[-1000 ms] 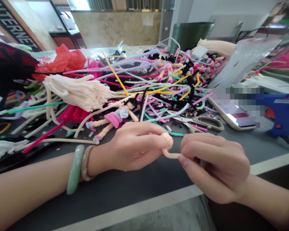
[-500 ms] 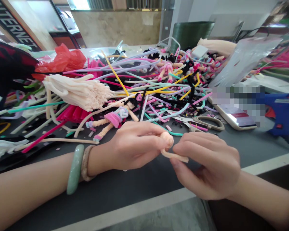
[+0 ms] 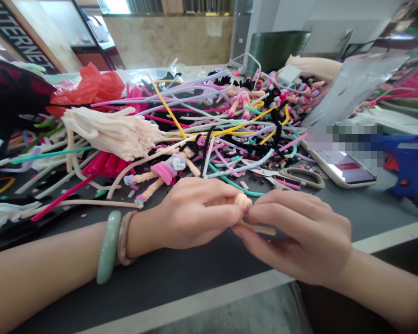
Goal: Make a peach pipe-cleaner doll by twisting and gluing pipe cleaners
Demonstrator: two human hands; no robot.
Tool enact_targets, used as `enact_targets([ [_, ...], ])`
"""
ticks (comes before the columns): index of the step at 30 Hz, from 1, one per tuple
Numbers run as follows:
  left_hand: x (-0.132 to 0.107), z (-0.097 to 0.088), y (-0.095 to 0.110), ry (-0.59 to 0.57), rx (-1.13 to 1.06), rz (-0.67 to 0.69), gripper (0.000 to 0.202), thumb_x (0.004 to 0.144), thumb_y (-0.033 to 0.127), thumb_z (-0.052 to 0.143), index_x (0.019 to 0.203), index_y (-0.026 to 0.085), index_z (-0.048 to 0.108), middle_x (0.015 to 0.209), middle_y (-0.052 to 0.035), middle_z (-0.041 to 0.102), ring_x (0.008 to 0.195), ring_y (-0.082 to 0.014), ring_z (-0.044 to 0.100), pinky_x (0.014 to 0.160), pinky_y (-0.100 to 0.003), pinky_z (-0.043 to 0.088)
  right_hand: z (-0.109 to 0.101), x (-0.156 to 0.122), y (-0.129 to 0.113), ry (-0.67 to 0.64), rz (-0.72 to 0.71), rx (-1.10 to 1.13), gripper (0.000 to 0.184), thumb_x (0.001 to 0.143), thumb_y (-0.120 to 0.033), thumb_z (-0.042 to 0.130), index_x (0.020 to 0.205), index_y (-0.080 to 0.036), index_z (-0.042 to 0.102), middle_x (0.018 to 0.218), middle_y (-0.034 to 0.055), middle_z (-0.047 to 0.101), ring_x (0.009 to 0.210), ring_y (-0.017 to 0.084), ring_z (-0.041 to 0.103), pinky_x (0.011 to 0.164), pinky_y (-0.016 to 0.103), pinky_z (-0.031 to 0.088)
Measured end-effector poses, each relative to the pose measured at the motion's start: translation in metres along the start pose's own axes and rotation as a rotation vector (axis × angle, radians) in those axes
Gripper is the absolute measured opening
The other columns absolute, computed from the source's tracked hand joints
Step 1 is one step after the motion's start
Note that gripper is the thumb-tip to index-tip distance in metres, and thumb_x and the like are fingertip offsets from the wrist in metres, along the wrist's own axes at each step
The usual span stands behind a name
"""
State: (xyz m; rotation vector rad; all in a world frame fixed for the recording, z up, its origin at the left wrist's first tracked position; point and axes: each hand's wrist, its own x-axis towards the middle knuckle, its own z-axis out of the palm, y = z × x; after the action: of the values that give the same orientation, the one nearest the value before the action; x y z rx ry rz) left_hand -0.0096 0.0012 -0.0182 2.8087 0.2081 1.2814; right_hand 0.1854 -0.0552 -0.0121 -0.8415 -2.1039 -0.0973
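My left hand (image 3: pixel 202 213) is closed round a peach pipe cleaner (image 3: pixel 243 201) that is coiled into a small knob, its thumb and forefinger pinching the coil. From the coil a loose straight end (image 3: pixel 263 229) sticks out to the right. My right hand (image 3: pixel 299 232) has its thumb and fingertips closed at the coil and its loose end, nearly touching my left fingertips. Just beyond my left hand lies a pipe-cleaner doll (image 3: pixel 165 170) with peach limbs, a pink band and black hair.
Scissors (image 3: pixel 292 178), a phone (image 3: pixel 350 169) and a blue glue gun (image 3: pixel 409 164) lie to the right. A bundle of cream pipe cleaners (image 3: pixel 113 132) lies at the left. Many coloured pipe cleaners and several dolls (image 3: pixel 242 99) cover the back of the dark table (image 3: pixel 153 273).
My right thumb has moved left, under the coil. The pipe cleaner's loose end has shifted slightly right and looks straighter. My left hand keeps its pinch.
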Motion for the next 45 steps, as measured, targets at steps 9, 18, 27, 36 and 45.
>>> enact_targets([
  [9,0.0014,-0.0022,0.0011,-0.015,0.010,-0.043,0.004,0.082,0.011,0.062,0.081,0.014,0.065,0.091,-0.0089,0.074,0.077,-0.0143,0.069,0.068,-0.021,0.055,0.0004,0.0020,-0.0009,0.054,0.075,0.080,0.019,0.076,-0.009,0.067,0.089,-0.022,0.061,0.085,0.0019,0.066,0.067,0.012,0.063,0.060,0.025,0.051],
  [18,0.0023,-0.0041,0.0010,-0.011,0.061,-0.054,0.005,0.083,0.013,0.062,0.086,0.015,0.066,0.090,-0.0069,0.074,0.077,-0.0125,0.069,0.066,-0.020,0.054,0.0027,0.0048,-0.0003,0.002,0.212,0.039,0.020,0.075,-0.016,0.068,0.092,-0.018,0.058,0.085,0.0034,0.066,0.076,0.013,0.063,0.067,0.025,0.050],
  [27,0.0031,-0.0039,0.0008,0.025,0.015,-0.063,0.011,0.079,0.006,0.065,0.088,0.012,0.068,0.090,-0.0103,0.074,0.075,-0.0150,0.070,0.065,-0.023,0.055,0.0029,0.0050,0.0008,-0.002,0.238,0.058,0.016,0.076,-0.017,0.069,0.088,-0.015,0.060,0.083,0.0037,0.067,0.075,0.011,0.062,0.069,0.022,0.049],
  [36,0.0030,-0.0042,0.0001,0.042,-0.023,-0.071,0.016,0.077,0.004,0.067,0.090,0.012,0.066,0.090,-0.0104,0.074,0.076,-0.0137,0.070,0.066,-0.021,0.056,0.0024,0.0043,-0.0001,0.031,0.249,0.041,0.019,0.074,-0.018,0.072,0.090,-0.016,0.062,0.081,0.0014,0.068,0.075,0.011,0.062,0.070,0.022,0.049],
  [45,0.0039,-0.0045,0.0014,0.048,-0.014,-0.069,0.015,0.077,0.003,0.067,0.089,0.012,0.066,0.089,-0.0109,0.074,0.076,-0.0135,0.070,0.066,-0.021,0.056,0.0023,0.0053,-0.0002,0.025,0.256,0.040,0.016,0.074,-0.018,0.072,0.086,-0.015,0.062,0.079,0.0026,0.067,0.071,0.011,0.060,0.066,0.023,0.048],
])
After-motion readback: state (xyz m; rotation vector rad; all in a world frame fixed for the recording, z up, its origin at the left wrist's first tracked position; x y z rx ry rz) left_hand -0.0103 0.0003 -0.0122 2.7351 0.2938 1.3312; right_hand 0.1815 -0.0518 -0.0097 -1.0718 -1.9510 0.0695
